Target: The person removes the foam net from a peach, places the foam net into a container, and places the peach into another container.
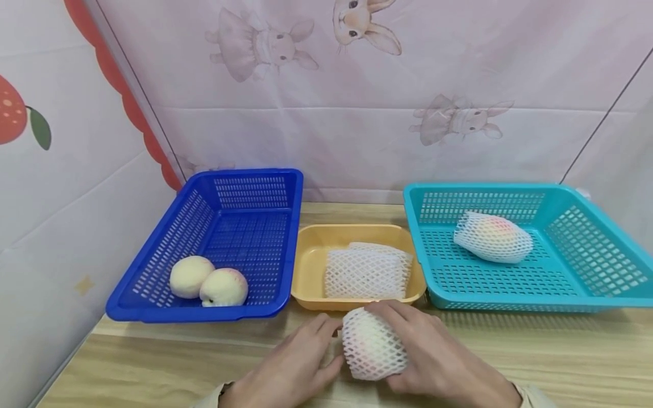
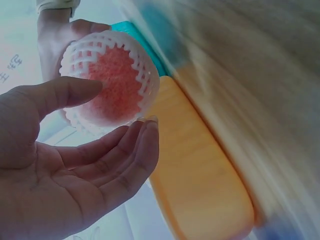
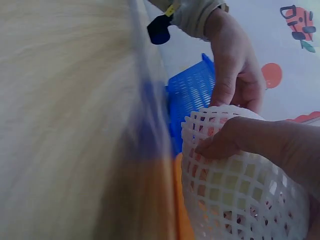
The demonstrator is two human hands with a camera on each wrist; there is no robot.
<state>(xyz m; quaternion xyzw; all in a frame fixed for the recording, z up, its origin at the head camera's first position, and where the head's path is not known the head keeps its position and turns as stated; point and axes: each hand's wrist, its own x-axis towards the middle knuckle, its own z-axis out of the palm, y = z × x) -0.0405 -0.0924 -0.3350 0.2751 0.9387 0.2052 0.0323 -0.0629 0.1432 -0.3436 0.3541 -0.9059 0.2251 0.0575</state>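
Note:
A peach in a white foam net (image 1: 371, 345) is held by my right hand (image 1: 431, 354) above the table's front. In the right wrist view, the thumb (image 3: 220, 142) lies across the netting (image 3: 235, 185). My left hand (image 1: 293, 362) is at the other side of the peach, its thumb and fingers spread around that end. The left wrist view shows the pink end of the peach (image 2: 117, 85) bare inside the net's opening, with the left fingers (image 2: 125, 155) slightly bent near the rim. Whether the left fingertips touch the net I cannot tell.
On the left, a blue basket (image 1: 293, 243) contains two bare peaches (image 1: 191, 276). Several flat foam nets (image 1: 364, 275) lie in a yellow tray (image 1: 308, 263) in the middle. To the right, a turquoise basket (image 1: 556, 283) contains one netted peach (image 1: 492, 237). A patterned curtain (image 1: 357, 141) hangs behind.

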